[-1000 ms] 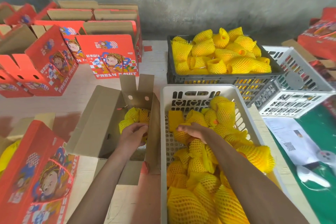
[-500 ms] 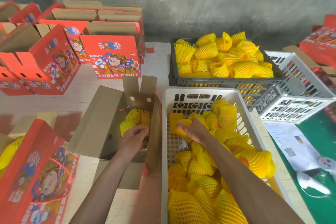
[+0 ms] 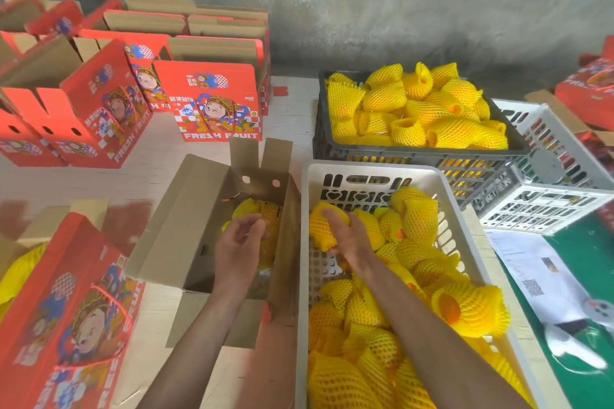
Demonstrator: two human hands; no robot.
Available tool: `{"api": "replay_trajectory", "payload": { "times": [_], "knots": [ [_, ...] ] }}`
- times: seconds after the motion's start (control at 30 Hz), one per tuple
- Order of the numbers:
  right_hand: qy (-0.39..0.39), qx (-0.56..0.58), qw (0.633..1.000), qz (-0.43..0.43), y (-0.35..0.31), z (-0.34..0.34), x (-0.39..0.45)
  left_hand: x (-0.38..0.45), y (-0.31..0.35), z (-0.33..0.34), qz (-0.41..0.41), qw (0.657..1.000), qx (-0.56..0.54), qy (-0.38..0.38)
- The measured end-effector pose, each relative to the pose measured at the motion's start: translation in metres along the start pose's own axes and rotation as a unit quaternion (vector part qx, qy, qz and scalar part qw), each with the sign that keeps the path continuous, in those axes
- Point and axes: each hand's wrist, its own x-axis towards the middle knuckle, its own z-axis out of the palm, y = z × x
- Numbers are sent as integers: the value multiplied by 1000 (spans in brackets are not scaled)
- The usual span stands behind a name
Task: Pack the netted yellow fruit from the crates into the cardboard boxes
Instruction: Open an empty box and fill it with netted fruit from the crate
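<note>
My right hand [image 3: 349,236] curls its fingers around a netted fruit [image 3: 320,226] in the white crate [image 3: 302,276]; my left hand [image 3: 237,247], fingers loosely spread, hovers over the open box [image 3: 172,219].

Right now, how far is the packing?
Done: a few netted fruit lie in the open box. In hand: the right hand grips one fruit in the white crate. Left: both that crate and the dark crate hold many.

The open box [image 3: 186,219] sits left of the near crate [image 3: 465,209]; a fuller crate [image 3: 415,154] stands behind it.
</note>
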Motion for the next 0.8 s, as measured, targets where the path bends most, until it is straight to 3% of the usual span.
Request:
{"api": "replay_trajectory", "payload": {
  "times": [0.07,0.13,0.23,0.3,0.37,0.4,0.47,0.53,0.6,0.7,0.73,0.8],
  "knots": [
    [25,69,995,-65,-15,1,-9,-2,9,8,35,998,-34,-33],
    [20,34,990,-132,-38,6,-20,-1,21,18,3,981,-158,-116],
    [-73,-42,975,-206,-67,12,-36,3,37,26,-83,896,-358,-251],
    [-112,-136,949,-262,-78,10,-44,7,38,29,-123,862,-412,-268],
    [-48,-285,903,-317,-80,-2,-45,9,33,29,-169,861,-425,-221],
    [-1,-386,875,-292,-79,-11,-44,9,29,28,-194,863,-425,-192],
    [30,-575,809,-117,-70,-35,-36,8,20,25,-238,849,-439,-172],
    [-60,-670,732,103,-53,-55,-36,6,15,23,-274,826,-463,-171],
    [-141,-693,686,171,-31,-63,-35,3,14,22,-301,805,-482,-172],
    [-144,-699,692,112,-10,-70,-30,1,11,23,-321,799,-474,-182],
    [-136,-682,712,95,-10,-73,-29,0,11,24,-317,806,-467,-179],
    [-101,-605,787,66,-15,-78,-28,-2,10,24,-308,812,-467,-164]
  ]
}}
